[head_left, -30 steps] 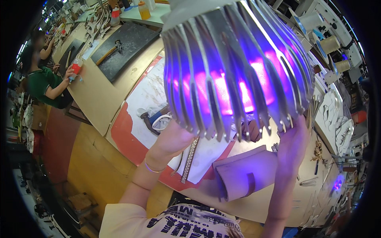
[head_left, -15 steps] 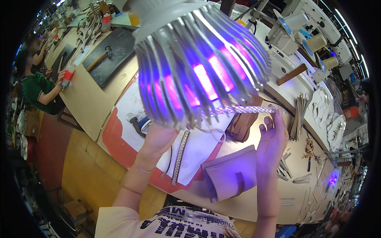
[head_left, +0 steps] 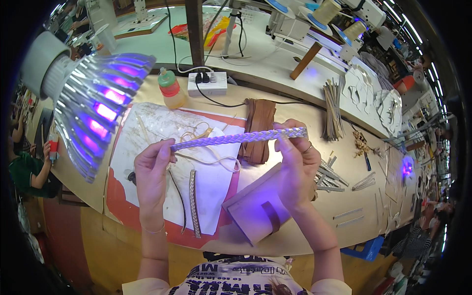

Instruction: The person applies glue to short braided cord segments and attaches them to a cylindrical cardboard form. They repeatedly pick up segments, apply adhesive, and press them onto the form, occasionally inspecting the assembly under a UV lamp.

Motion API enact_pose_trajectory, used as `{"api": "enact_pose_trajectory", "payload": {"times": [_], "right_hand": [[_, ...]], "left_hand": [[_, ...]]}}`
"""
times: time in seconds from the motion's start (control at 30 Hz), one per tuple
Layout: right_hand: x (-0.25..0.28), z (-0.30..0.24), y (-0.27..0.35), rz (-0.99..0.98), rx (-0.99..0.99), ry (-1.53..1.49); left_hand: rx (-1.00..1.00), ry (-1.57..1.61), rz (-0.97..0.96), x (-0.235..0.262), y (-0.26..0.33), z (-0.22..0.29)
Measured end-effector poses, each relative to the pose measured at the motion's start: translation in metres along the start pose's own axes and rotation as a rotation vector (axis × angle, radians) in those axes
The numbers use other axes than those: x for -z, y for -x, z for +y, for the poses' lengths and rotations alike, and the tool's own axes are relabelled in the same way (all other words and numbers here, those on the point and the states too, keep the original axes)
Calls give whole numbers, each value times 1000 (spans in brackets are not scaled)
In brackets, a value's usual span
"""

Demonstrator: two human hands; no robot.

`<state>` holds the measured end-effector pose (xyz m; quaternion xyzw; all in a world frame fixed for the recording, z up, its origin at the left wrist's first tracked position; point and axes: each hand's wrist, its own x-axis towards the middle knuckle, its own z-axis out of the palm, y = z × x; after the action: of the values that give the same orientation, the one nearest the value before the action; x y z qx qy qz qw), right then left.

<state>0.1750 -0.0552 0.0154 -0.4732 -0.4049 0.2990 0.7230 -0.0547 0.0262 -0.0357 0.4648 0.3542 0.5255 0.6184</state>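
Hands first, since that's what we see best from the head view: our left hand (head_left: 151,173) and right hand (head_left: 295,167) are well apart, each pinched shut on one end of a braided strip (head_left: 239,138). The strip is pale, looks a bit lilac under the light, and it's held up off the surface, stretched nearly level between the two hands, right end slightly higher. There's a ring on one finger of the right hand and a thin bracelet on the left wrist.

Under the strip lies a white sheet (head_left: 206,182) on top of a red mat (head_left: 130,216), both flat on the tan surface (head_left: 314,231). A second braided strip (head_left: 193,202) lies on the sheet just below the left hand, next to a dark cord, with some loose pale strands tangled above it. Just under the right hand there's a small cardboard piece (head_left: 253,209) with a brown band across it, tilted.

Further back we've got a stack of brown leather strips (head_left: 259,129), an orange glue bottle with a green cap (head_left: 170,88) and a white power strip (head_left: 207,83). A finned lamp (head_left: 96,108) glowing purple hangs at upper left, close to the camera. Silvery strips (head_left: 332,174) are scattered right of the right hand. At far left another person in a green top (head_left: 27,172) is at a different surface.
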Motion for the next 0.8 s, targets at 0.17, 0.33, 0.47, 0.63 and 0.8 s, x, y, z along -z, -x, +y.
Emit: {"api": "enact_pose_trajectory", "payload": {"times": [0.17, 0.33, 0.47, 0.63, 0.8], "right_hand": [[4, -9, 8, -41, 16, 25], [9, -13, 11, -75, 87, 14], [33, -15, 23, -11, 90, -85], [146, -42, 91, 376, -278, -330], [259, -66, 207, 985, -392, -40]], "left_hand": [[-17, 17, 12, 1, 3, 0], [-26, 14, -11, -4, 5, 4], [-17, -208, -50, -20, 17, 10], [-24, -311, -468, -53, 48, 4], [-33, -469, -540, -69, 58, -9]]}}
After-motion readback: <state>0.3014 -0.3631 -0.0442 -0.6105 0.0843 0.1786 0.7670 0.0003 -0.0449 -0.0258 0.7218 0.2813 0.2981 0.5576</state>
